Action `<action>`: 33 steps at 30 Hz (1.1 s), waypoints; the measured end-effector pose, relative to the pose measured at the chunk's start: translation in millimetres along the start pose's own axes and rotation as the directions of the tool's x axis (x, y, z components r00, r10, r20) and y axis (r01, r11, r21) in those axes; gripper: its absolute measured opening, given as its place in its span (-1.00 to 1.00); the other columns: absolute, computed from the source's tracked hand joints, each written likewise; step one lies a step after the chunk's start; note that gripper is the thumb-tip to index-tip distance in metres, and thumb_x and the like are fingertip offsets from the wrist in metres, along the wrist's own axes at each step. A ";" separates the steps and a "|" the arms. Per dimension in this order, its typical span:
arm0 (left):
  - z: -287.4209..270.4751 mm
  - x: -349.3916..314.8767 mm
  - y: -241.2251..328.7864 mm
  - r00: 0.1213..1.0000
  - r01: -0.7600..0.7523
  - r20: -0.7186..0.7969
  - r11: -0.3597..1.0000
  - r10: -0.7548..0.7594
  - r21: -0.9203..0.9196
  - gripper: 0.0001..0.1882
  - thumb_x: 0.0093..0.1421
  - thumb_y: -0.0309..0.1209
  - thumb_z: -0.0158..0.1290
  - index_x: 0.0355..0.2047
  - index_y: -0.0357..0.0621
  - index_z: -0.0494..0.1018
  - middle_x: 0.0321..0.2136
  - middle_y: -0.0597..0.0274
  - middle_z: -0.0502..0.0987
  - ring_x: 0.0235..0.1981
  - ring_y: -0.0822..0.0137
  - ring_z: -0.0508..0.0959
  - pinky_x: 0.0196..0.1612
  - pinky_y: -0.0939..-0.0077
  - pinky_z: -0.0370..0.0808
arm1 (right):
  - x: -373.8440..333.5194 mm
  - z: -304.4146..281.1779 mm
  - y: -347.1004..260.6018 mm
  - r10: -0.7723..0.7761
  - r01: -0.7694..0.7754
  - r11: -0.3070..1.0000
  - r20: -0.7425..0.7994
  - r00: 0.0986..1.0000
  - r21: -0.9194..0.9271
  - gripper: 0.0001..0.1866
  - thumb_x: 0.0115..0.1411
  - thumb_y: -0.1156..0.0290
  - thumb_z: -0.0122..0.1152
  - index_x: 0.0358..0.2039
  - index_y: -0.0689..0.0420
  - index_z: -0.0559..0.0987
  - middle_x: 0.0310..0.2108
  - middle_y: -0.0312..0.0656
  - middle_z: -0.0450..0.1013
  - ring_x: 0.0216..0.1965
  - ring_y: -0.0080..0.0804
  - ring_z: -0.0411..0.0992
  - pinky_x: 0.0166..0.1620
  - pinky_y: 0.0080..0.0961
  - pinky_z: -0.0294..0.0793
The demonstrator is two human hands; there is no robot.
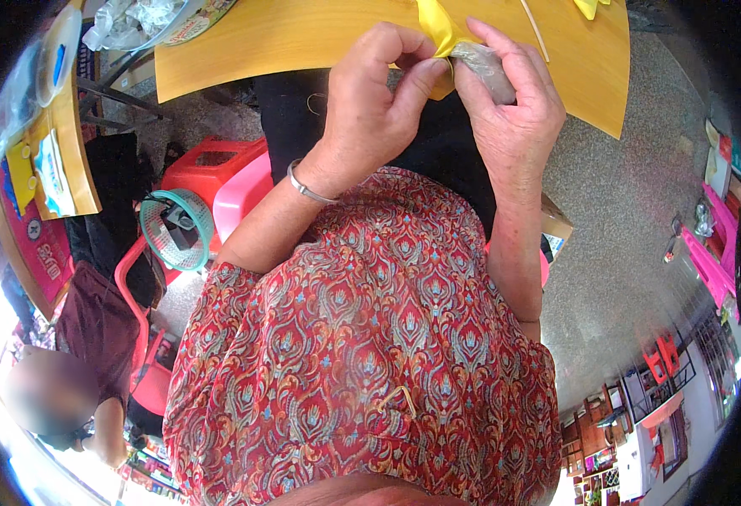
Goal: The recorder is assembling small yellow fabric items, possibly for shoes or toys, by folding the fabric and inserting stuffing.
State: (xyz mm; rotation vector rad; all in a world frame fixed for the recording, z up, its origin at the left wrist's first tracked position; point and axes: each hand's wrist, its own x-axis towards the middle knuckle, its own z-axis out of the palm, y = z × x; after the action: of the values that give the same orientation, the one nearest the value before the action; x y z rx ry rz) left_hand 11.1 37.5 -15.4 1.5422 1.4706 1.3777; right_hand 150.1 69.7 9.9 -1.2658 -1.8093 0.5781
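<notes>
Both my hands meet over the yellow-brown tabletop (278, 46), near its front edge. My left hand (379, 84), with a silver bangle at the wrist, is closed with thumb and index finger pinching a strip of thin yellow material (438, 25). My right hand (518, 101) is closed around a greyish, see-through wrapped bundle (487, 74). The yellow material meets the end of this bundle between my fingertips. What is inside the bundle I cannot make out.
A thin stick (535, 30) and another yellow piece (588, 8) lie on the table. At the far left stands a basin (187, 25) with clear plastic bags. A teal basket (153, 232), a red stool (210, 169) and a seated person (92, 337) are at my left.
</notes>
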 end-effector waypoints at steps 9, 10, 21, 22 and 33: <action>16.4 -6.7 3.4 0.995 -0.005 -0.095 1.000 0.003 -0.025 -0.80 0.04 -0.53 0.20 -0.34 -0.23 0.41 -0.47 0.14 0.50 -0.47 0.33 0.55 -0.39 0.52 0.48 | -9.0 9.9 14.3 0.061 -0.058 0.998 -0.097 0.993 0.030 -0.77 -0.02 0.53 0.34 -0.28 0.15 0.61 -0.39 -0.29 0.52 -0.37 -0.57 0.48 -0.25 -0.61 0.46; 15.4 -5.3 9.2 0.993 0.085 -0.081 0.994 -0.091 -0.073 -0.84 0.10 -0.56 0.16 -0.32 -0.26 0.43 -0.44 0.24 0.50 -0.42 0.47 0.50 -0.32 0.62 0.46 | -7.4 9.4 13.7 0.099 -0.094 0.994 -0.087 0.991 0.054 -0.78 -0.01 0.52 0.34 -0.28 0.16 0.61 -0.38 -0.29 0.52 -0.37 -0.58 0.47 -0.28 -0.63 0.46; 6.1 8.6 9.7 0.876 0.479 0.271 0.653 -0.399 -0.587 -0.64 0.29 -0.32 -0.02 -0.02 -0.35 0.34 -0.20 0.20 0.48 -0.20 0.39 0.50 -0.07 0.56 0.42 | -7.3 3.8 21.0 0.452 -0.467 0.444 0.259 0.854 0.765 -0.72 0.07 0.60 0.25 -0.16 0.30 0.49 -0.31 -0.17 0.49 -0.36 -0.53 0.49 -0.41 -0.61 0.59; 6.7 10.8 6.8 0.833 0.550 0.401 0.498 -0.381 -0.670 -0.59 0.31 -0.26 -0.05 0.01 -0.36 0.32 -0.19 0.17 0.49 -0.20 0.35 0.50 -0.07 0.52 0.43 | -6.4 4.7 20.0 0.457 -0.454 0.475 0.230 0.859 0.754 -0.70 0.07 0.61 0.25 -0.15 0.30 0.48 -0.29 -0.16 0.48 -0.36 -0.53 0.49 -0.41 -0.62 0.59; 17.9 7.2 -5.0 0.625 0.662 0.677 -0.195 -0.389 -0.723 -0.65 0.35 -0.15 -0.18 -0.06 -0.13 0.38 -0.17 0.22 0.48 -0.11 0.37 0.47 0.02 0.39 0.38 | -6.4 0.9 11.2 0.432 -0.439 0.445 0.242 0.869 0.780 -0.67 0.04 0.61 0.28 -0.14 0.26 0.49 -0.26 -0.18 0.48 -0.32 -0.52 0.49 -0.24 -0.62 0.52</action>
State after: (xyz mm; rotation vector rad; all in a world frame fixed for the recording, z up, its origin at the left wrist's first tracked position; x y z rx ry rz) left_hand 25.0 49.5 -23.2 -0.0164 0.4696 1.0517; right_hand 156.3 68.2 -1.3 -1.0070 -0.9070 1.5220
